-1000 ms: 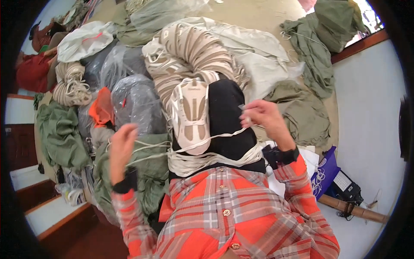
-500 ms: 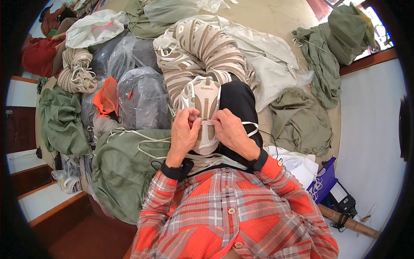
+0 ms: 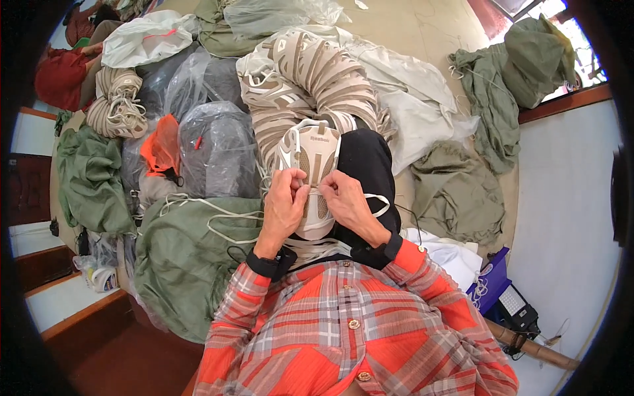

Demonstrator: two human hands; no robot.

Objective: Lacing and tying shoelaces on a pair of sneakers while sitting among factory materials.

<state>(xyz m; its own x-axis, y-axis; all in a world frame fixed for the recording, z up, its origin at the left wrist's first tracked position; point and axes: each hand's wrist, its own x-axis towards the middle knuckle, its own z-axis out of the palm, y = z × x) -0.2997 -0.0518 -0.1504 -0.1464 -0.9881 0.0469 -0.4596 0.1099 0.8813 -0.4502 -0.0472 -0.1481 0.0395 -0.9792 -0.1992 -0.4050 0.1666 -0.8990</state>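
Note:
A beige and white shoe upper [image 3: 319, 146] lies over my lap, its tongue end pointing away from me. Both hands meet over its front opening. My left hand [image 3: 284, 208] is closed, with thumb and fingertips pinching at the upper's left edge. On the other edge, the fingers of my right hand [image 3: 350, 206] are closed in a pinch on a white shoelace [image 3: 382, 207], which loops out to the right past the hand. The exact grip of the fingertips is partly hidden. More pale laces [image 3: 317, 249] hang in a bunch between my wrists.
Beyond my knees curves a long stack of nested beige shoe uppers [image 3: 337, 82]. Plastic-wrapped bundles [image 3: 218, 148] and an orange mesh bag [image 3: 160, 148] lie to the left. Green cloth sacks [image 3: 195, 257] surround the spot. A person in red [image 3: 59, 82] sits far left.
My right hand has shifted slightly left, its fingertips now closer to the left hand over the upper. The left hand stays at the left edge.

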